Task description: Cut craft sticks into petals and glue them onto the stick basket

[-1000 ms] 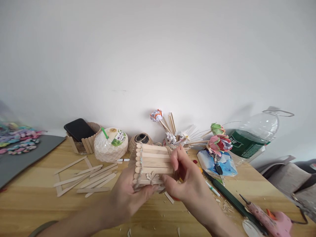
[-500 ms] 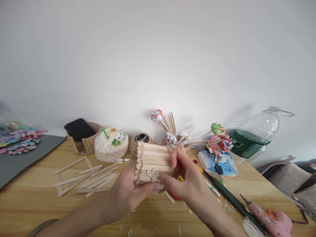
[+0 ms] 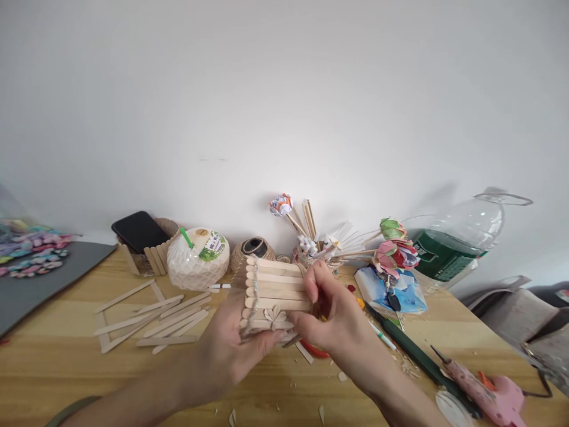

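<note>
Between both hands, above the table, is a popsicle-stick box point(image 3: 278, 287). Its facing side is a row of pale sticks with rounded ends, and twine runs across them near the left end. A small wooden flower point(image 3: 274, 316) sits on its lower edge. My left hand point(image 3: 235, 335) grips the box from the left and below, thumb along the lower edge. On the right side, my right hand point(image 3: 326, 302) pinches the box with thumb and fingers, the thumb close to the flower. The box's far side and some fingertips are hidden.
Loose popsicle sticks point(image 3: 155, 320) lie at left. Behind stand a wrapped coconut point(image 3: 198, 261), a phone point(image 3: 141, 232) in a holder, a twine ball point(image 3: 253, 249) and paper flowers point(image 3: 395, 249). At right are a pink glue gun point(image 3: 484, 385) and a large plastic bottle point(image 3: 457, 237).
The view has shifted very slightly. Both hands keep their hold on the box, which stays in nearly the same place and pose.
</note>
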{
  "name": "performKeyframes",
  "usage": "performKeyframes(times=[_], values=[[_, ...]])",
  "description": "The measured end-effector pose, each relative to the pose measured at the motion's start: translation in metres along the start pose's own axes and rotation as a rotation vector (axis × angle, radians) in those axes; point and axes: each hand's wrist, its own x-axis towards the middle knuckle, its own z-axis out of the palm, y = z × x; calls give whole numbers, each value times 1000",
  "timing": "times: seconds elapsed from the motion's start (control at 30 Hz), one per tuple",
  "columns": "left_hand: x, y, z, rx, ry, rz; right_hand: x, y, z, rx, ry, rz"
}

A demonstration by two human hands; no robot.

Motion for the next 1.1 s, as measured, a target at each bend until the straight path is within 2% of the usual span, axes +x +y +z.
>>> performKeyframes(times=[0.13, 0.23, 0.33, 0.4, 0.47, 0.57, 0.63, 0.7, 0.8, 0.93, 1.1], values=[[-3, -2, -1, 20, 7, -16, -1, 1, -1, -52, 13, -25], [-2, -3, -4, 54, 21, -35, 0, 4, -6, -1, 21, -29], [-1, -3, -8, 71, 49, -74, -1, 7, -16, 146, -77, -24], [0, -4, -11, 61, 61, -106, -5, 8, -22, 119, -90, -65], [0, -5, -12, 40, 67, -135, -9, 7, -26, -82, 26, -212], [1, -4, -11, 7, 65, -150, -16, 5, -26, -470, 195, -571], [0, -5, -10, -5, 67, -150, -19, 5, -23, -665, 212, -770], [-1, -7, -8, -15, 81, -150, -20, 7, -19, -798, 221, -864], [-4, -10, -5, -48, 106, -125, -21, 12, -12, -863, 274, -869], [-7, -11, 1, -75, 118, -79, -23, 20, -2, -838, 358, -854], [-8, -8, 6, 51, 227, -58, -26, 27, 9, -770, 381, -783]])
